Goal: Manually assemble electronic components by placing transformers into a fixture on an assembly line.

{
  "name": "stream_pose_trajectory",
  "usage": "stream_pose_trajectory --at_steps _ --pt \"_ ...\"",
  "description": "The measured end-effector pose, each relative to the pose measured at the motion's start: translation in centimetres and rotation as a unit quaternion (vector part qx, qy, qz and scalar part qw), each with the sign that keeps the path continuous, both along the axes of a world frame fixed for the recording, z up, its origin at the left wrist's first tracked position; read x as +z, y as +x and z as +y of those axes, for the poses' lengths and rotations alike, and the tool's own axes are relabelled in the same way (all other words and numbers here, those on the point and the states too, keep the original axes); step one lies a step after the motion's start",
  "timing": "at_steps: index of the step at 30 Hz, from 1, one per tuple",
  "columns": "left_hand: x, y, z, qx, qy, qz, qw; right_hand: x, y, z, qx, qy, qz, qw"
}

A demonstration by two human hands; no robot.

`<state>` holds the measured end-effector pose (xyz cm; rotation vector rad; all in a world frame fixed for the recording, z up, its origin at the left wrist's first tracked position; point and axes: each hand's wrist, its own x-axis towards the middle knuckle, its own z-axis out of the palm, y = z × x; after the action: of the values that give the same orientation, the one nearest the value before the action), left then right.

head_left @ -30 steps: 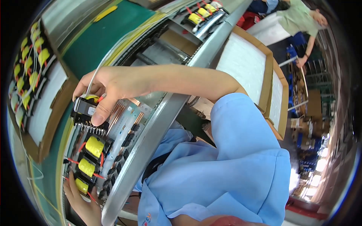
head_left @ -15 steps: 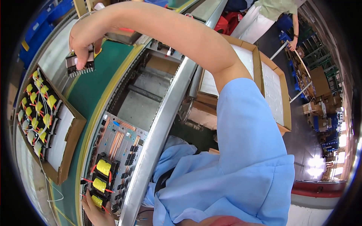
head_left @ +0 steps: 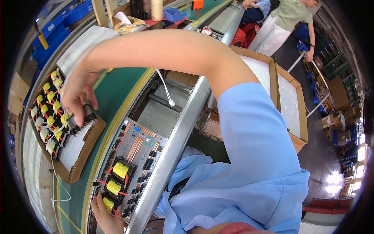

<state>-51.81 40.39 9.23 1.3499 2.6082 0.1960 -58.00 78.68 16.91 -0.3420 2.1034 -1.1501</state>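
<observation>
My right hand [head_left: 80, 99] reaches across to the left and grips a black transformer [head_left: 82, 119] with a row of metal pins, its fingers partly hiding it. It is over the near right part of a cardboard box [head_left: 86, 156] holding several yellow-wound transformers [head_left: 50, 111] with red leads and white wires. At the lower left, my left hand [head_left: 107, 218] has its fingers on either side of the nearest yellow transformer [head_left: 107, 204] on a circuit board [head_left: 136, 156]. Further up that board sit two more yellow transformers [head_left: 113, 187], among copper strips and black parts.
The board lies on a metal-railed conveyor [head_left: 167, 144] beside a green work surface [head_left: 117, 87]. A white cable [head_left: 165, 87] hangs over the rail. Cartons with white foam [head_left: 290, 103] stand to the right. A person in a green shirt [head_left: 290, 15] stands behind, holding a pole-like frame.
My right hand has lowered the black transformer from above the green surface to over the box. The whole view has shifted. My left hand stays at the nearest transformer on the board.
</observation>
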Motion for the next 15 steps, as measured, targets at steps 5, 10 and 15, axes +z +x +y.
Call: stream_pose_trajectory --at_steps 5,10,15 --pt "-1.5 -0.1 -0.6 0.027 0.068 -0.001 0.997 -0.3 8.5 0.2 -0.01 -0.03 0.122 0.992" --pt "-1.2 -0.9 0.0 0.013 0.091 -0.011 0.996 1.2 15.7 -1.6 -0.122 0.02 0.044 0.991" --pt "-1.5 -0.7 -1.1 0.023 0.123 -0.016 0.992 2.4 21.6 -7.0 -0.156 0.097 0.012 0.983"
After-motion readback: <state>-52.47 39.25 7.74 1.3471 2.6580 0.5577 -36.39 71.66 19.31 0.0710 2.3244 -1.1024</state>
